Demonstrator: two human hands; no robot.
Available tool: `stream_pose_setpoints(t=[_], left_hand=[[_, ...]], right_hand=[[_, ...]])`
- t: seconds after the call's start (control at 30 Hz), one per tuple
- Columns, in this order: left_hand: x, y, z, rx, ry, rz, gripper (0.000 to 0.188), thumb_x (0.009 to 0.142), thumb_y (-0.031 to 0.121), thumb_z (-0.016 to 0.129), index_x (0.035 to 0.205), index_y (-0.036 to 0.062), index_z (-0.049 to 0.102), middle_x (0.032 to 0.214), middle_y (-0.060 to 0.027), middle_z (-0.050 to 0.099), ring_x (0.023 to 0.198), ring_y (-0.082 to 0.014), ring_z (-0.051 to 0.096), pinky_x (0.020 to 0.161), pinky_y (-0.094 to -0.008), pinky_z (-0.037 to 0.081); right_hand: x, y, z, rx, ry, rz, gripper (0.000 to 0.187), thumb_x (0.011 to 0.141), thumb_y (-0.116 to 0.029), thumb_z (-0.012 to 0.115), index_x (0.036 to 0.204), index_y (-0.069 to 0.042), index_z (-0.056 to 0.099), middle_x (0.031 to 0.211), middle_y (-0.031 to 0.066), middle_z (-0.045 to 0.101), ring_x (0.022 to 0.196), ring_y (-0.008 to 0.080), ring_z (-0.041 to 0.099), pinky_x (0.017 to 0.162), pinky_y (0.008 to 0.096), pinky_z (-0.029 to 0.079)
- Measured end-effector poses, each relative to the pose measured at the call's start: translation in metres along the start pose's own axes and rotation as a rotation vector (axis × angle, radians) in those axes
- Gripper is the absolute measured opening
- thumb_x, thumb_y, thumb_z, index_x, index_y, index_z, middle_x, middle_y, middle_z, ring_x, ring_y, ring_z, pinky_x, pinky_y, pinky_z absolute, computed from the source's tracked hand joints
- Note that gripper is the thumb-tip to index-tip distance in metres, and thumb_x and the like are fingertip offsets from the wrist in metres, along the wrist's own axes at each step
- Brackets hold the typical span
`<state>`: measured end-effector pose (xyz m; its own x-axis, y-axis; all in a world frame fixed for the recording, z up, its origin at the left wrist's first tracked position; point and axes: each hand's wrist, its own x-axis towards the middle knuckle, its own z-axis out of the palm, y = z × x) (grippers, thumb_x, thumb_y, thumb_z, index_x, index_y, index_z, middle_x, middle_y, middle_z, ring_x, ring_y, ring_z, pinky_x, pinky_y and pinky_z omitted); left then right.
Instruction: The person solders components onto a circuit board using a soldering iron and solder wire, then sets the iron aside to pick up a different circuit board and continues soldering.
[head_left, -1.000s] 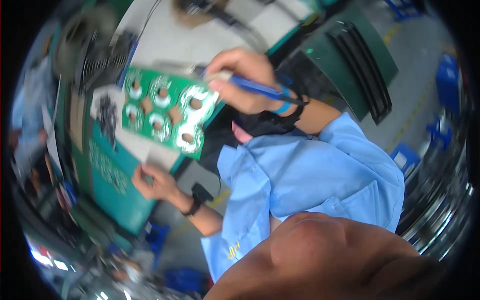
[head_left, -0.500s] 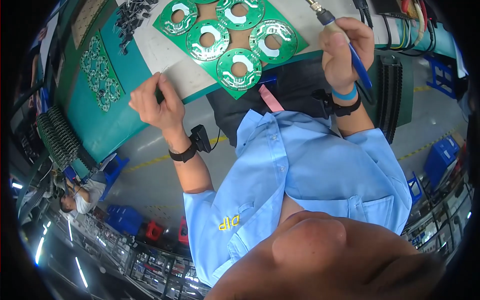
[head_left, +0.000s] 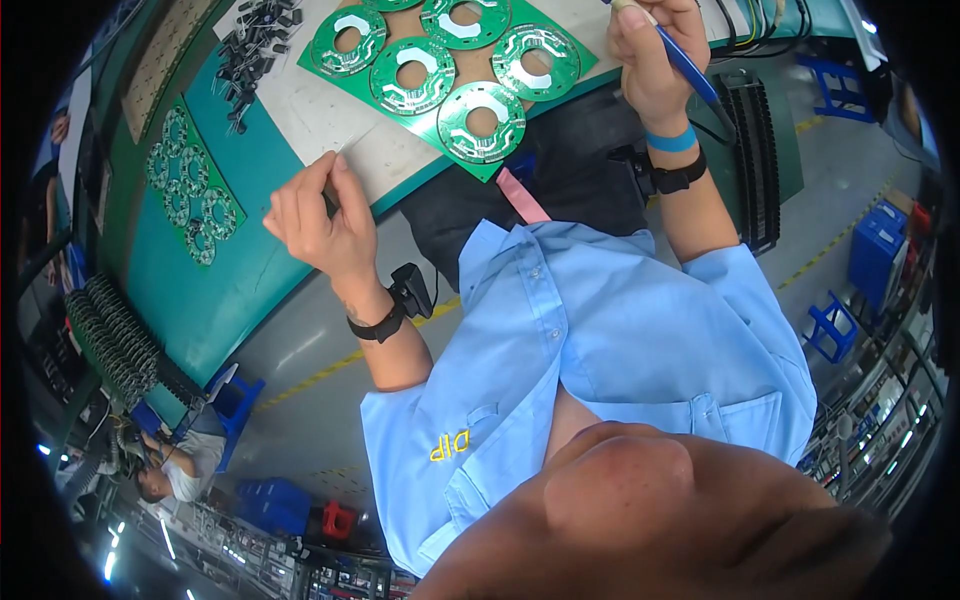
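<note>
A green panel of ring-shaped circuit boards (head_left: pixel 450 62) lies on a pale mat on the workbench at the top of the view. My right hand (head_left: pixel 648 60) is to the right of the panel, closed around a blue-handled pen-like tool (head_left: pixel 695 75) whose tip runs out of the frame. My left hand (head_left: pixel 318 218) hovers at the bench's near edge, below and left of the panel, with thumb and fingers pinched on a small dark part. Both wrists wear black straps, and the right one also has a blue band.
A second green board panel (head_left: pixel 188 188) rests on the teal bench top (head_left: pixel 240 290) at the left, with a heap of small black components (head_left: pixel 255 40) beyond it. Black ribbed racks (head_left: pixel 115 345) (head_left: pixel 755 150) stand on both sides. Blue stools (head_left: pixel 830 325) and another person (head_left: pixel 175 478) are on the floor.
The view has swung so that the bench now fills the top. My left hand has risen slightly off the bench edge, still pinched. My right hand keeps the blue tool beside the panel.
</note>
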<state>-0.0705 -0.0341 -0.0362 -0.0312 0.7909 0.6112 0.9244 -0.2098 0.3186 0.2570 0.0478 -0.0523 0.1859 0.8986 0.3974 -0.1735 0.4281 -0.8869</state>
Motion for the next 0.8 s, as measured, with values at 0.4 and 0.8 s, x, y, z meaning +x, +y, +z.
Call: stream_pose_setpoints(t=[0.4, 0.8], left_hand=[[-0.001, -0.003, 0.002, -0.019, 0.040, -0.015, 0.012, 0.081, 0.005, 0.080, 0.090, 0.0108, 0.076, 0.084, 0.0006, 0.072, 0.073, -0.0167, 0.061, 0.072, -0.0308, 0.037], [0.002, 0.001, 0.001, -0.001, 0.018, -0.026, 0.012, 0.080, 0.004, 0.080, 0.089, 0.0114, 0.076, 0.081, 0.0014, 0.070, 0.072, -0.0165, 0.060, 0.072, -0.0310, 0.037]], right_hand=[[-0.003, 0.012, -0.011, -0.048, -0.153, -0.051, 0.023, 0.096, -0.003, 0.068, 0.117, 0.002, 0.057, 0.093, 0.0061, 0.065, 0.076, 0.0077, 0.058, 0.068, 0.0202, 0.046], [-0.005, 0.004, -0.005, -0.099, -0.028, -0.043, 0.022, 0.097, -0.007, 0.066, 0.115, 0.001, 0.055, 0.083, 0.0037, 0.060, 0.065, 0.0050, 0.051, 0.058, 0.0201, 0.039]])
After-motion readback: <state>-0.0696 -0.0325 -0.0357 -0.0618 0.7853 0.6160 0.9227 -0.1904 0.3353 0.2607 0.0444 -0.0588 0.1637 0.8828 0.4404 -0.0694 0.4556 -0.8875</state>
